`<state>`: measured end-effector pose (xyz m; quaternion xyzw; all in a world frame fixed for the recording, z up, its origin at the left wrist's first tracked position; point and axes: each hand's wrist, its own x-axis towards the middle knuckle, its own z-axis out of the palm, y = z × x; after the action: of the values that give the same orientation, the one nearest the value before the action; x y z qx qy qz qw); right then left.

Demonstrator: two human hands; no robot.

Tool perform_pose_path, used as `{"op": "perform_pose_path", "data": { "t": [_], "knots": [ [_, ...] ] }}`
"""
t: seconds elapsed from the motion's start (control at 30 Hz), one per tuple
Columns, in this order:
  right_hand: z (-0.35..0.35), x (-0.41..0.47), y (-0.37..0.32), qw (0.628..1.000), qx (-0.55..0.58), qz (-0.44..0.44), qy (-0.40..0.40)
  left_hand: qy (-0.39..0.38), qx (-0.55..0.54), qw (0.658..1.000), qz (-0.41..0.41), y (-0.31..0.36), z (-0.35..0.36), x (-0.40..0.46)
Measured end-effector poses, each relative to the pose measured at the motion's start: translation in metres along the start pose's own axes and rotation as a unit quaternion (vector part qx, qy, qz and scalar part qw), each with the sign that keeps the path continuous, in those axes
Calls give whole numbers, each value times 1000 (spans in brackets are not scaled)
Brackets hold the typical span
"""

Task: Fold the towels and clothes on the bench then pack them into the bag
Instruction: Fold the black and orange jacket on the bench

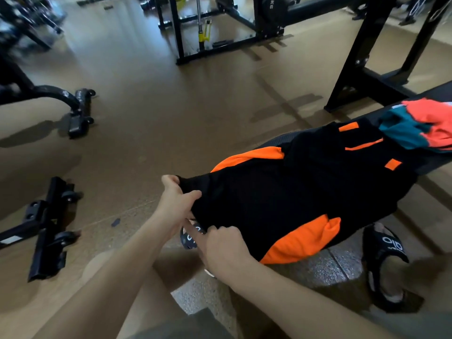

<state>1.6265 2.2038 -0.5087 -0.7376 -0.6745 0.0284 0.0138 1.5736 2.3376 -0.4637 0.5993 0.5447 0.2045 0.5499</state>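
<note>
A black garment with orange panels (288, 199) lies stretched along the black bench (433, 165), its near end hanging off the bench end. My left hand (177, 196) pinches the near upper corner of the garment. My right hand (225, 245) grips its near lower edge. Both hands hold the cloth taut just off the bench. Further along the bench sits a crumpled pile of coral and teal clothing (420, 128). No bag is in view.
Black slide sandals are on the floor, one at the right (384, 255) and one partly hidden under my hands (189, 237). A black rack frame (362, 67) stands behind the bench. Other gym equipment bases (49, 223) sit on the brown floor at left.
</note>
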Motion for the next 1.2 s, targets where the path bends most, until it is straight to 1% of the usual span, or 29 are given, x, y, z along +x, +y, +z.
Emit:
{"op": "perform_pose_path", "data": {
  "t": [0.07,0.13,0.2,0.3,0.4,0.47,0.53,0.57,0.67,0.77,0.83,0.9,1.0,1.13,1.2],
  "knots": [
    [-15,9,3,999,-15,32,-12,-9,61,997,52,9,3,-1],
    [-31,20,9,996,-13,71,-49,-25,108,989,101,22,8,-4],
    [-44,22,17,994,-25,92,-54,-44,155,976,148,36,15,-5],
    [-54,15,32,995,-4,99,-10,-40,220,951,212,54,26,1],
    [-63,-7,50,990,39,123,55,-13,243,943,228,71,38,9],
    [-67,-25,68,982,53,153,98,-21,267,934,237,81,50,12],
    [-73,-45,90,971,57,184,141,-41,300,917,259,89,61,15],
    [-77,-54,103,965,72,204,150,-56,321,904,278,92,66,17],
    [-84,-78,148,949,124,266,114,-107,398,849,329,101,83,24],
    [-86,-101,192,926,174,327,76,-126,489,775,380,115,105,32],
    [-83,-115,218,903,244,352,44,-121,518,753,388,127,124,37],
    [-77,-128,243,886,285,365,28,-117,527,745,391,139,144,43],
    [-67,-142,277,879,299,369,27,-125,533,756,358,161,179,50],
    [-59,-149,324,868,318,381,0,-129,547,738,374,192,243,54],
    [-54,-145,353,863,325,387,18,-127,551,735,374,209,278,60]
  ]
}}
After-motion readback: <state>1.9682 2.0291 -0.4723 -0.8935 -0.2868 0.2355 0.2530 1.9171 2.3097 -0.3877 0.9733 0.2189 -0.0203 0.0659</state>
